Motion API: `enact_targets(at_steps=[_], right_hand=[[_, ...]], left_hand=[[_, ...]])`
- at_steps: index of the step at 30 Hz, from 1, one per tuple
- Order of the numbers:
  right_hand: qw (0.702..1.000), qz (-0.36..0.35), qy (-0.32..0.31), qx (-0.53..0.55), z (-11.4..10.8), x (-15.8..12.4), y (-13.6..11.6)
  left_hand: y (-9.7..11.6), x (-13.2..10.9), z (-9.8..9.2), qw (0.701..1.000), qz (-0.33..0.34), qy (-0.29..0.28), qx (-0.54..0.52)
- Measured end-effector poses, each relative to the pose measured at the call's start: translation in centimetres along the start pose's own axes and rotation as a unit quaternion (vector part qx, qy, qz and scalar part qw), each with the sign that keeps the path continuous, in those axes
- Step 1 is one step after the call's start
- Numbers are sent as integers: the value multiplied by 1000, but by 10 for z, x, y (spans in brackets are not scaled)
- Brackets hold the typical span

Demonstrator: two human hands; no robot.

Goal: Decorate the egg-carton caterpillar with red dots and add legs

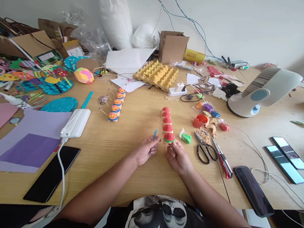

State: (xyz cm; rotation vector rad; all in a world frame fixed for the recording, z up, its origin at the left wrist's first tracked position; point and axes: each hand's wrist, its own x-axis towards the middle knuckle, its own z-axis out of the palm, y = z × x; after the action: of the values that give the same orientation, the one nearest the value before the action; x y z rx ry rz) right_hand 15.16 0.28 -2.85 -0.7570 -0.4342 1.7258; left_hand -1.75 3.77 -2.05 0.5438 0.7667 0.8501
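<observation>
My left hand (148,150) is closed in a pinch around a small blue plastic stick (155,134), which points up. Just to its right, my right hand (178,157) grips the near end of a red egg-carton strip (166,120) between thumb and fingers. The strip is a row of several bumps, and a green band rims the nearest one. Beside the strip lies green clay (186,137) in clear wrap. Farther left stands a decorated egg-carton caterpillar (117,105) in orange and blue, with pins sticking out of it.
Scissors (206,148), a red utility knife (222,159) and a red cup (200,120) lie to the right. Beyond are a white fan (264,93) and phones (254,190). A yellow egg tray (157,75) is at the back; a power bank (75,122) sits left.
</observation>
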Motion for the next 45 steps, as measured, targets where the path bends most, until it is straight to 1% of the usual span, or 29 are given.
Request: enact_targets(at_steps=[3,7,9,16,24,32,38,45], right_hand=[[1000,-4,1,-3,-1,1,1],[1000,-10,17,-8,-2,2,4],[1000,-9,12,-18,-2,2,4],[999,0,-17,-37,-2,1,1],[999,-1,9,-53,-2,1,-1],[998,-4,5,-62,0,1,-2],[998,-12,8,-65,-3,3,0],[995,-30,13,-100,-4,6,1]], left_hand=[[-6,-1,3,999,-6,-22,-22],[-8,-1,6,998,-8,-22,-56],[-8,0,6,998,-14,-22,-64],[-13,0,6,998,-7,-20,-61],[-15,-1,7,998,-17,-15,-50],[-16,-1,7,998,-16,-7,-53],[-17,0,7,998,-11,0,-56],[-14,-1,10,998,-4,9,-65]])
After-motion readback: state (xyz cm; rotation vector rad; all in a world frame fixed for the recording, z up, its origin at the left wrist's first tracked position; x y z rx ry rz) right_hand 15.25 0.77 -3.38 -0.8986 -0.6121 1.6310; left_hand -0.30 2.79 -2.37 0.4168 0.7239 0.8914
